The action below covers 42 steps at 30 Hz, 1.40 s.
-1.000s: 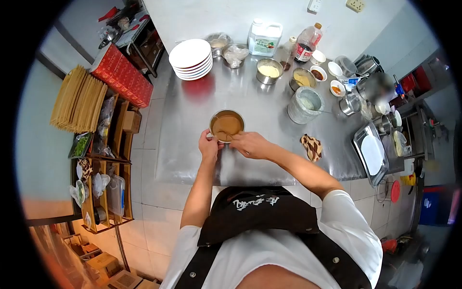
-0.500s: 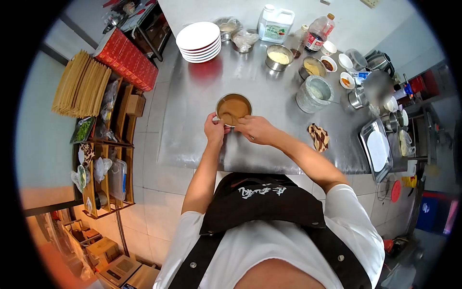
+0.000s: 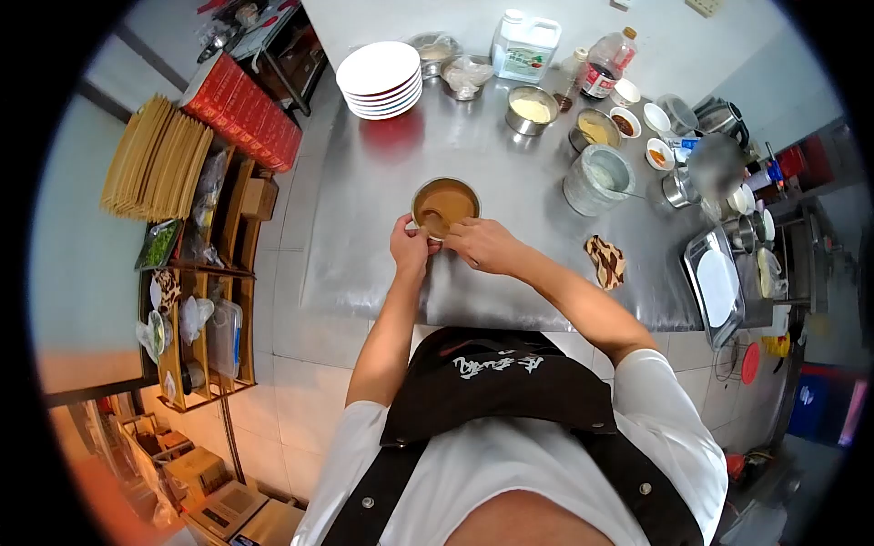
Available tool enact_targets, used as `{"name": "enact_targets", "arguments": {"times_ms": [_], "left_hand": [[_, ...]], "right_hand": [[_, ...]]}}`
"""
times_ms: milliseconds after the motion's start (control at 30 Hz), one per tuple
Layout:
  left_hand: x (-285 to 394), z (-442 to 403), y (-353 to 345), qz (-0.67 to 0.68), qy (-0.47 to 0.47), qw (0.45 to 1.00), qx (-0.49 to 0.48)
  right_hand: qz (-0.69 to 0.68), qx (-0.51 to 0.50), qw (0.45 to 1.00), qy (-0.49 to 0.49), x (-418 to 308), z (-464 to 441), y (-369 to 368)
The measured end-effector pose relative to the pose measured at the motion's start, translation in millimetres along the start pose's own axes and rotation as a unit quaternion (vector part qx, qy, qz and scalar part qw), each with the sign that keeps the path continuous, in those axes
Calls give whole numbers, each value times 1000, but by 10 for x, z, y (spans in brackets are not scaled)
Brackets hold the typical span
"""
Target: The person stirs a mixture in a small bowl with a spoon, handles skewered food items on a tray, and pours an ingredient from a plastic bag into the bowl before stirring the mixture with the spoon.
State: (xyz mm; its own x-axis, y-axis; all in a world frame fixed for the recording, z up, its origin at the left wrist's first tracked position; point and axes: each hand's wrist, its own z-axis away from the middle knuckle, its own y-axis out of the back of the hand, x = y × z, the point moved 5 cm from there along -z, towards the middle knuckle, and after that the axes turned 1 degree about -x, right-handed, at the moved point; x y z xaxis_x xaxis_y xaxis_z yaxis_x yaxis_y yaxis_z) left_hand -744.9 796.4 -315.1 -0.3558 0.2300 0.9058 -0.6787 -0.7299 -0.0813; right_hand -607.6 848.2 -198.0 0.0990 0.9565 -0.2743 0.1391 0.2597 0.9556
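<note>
A round metal bowl [image 3: 446, 202] of brown liquid stands near the front of the steel table [image 3: 364, 246]. My left hand [image 3: 411, 246] grips its rim at the lower left, fingers closed. At the lower right of the bowl, my right hand [image 3: 479, 246] is closed around a thin utensil that dips into the liquid. Most of that utensil is hidden by the fingers. A brown patterned cloth [image 3: 605, 262] lies to the right of my right forearm.
White plates [image 3: 379, 73] are stacked at the back left. Behind stand a white jug [image 3: 526, 50], a dark sauce bottle [image 3: 608, 64] and metal bowls. A stone mortar [image 3: 598, 182] and small white bowls are at the right; a metal tray [image 3: 715, 287] sits at the right edge.
The view has shifted, so the table and its objects sit higher and further right. The swirl in the brown liquid looks different, and my right hand has moved slightly against the bowl.
</note>
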Motion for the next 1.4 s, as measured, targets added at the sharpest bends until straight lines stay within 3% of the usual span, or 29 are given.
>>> {"name": "enact_targets", "arguments": {"times_ms": [67,167,300,433,633,800,1000,1200,1300,1400], "left_hand": [[66,58,-17,-14,4,1000,5],[-38,-15,-23,3,-4,1000,-1],[-66,-31,-12,19,-2,1000,-19],[-125,-89,16,-23,-16,1000,-10],[-40,-20,-19,2,14,1000,-22],[-139,-132,32,15,-38,999,-28],[-120,-110,54,-10,-3,1000,-24],[-90,-45,15,-8,-13,1000,-6],[-96,-71,22,-3,-26,999,-25],[-126,-111,55,14,-30,999,-33]], "right_hand": [[35,-16,999,-20,139,-34,-78],[58,28,997,39,248,89,-194],[7,-10,999,30,2,167,-54],[45,53,996,50,-31,-40,-161],[107,-17,994,-9,100,-53,-157],[19,20,1000,14,-148,62,-126],[97,45,994,-9,50,-108,-183],[-5,-42,998,-41,-7,38,-98],[-18,31,999,12,-74,-33,-132],[22,55,998,-6,29,-162,-246]]}}
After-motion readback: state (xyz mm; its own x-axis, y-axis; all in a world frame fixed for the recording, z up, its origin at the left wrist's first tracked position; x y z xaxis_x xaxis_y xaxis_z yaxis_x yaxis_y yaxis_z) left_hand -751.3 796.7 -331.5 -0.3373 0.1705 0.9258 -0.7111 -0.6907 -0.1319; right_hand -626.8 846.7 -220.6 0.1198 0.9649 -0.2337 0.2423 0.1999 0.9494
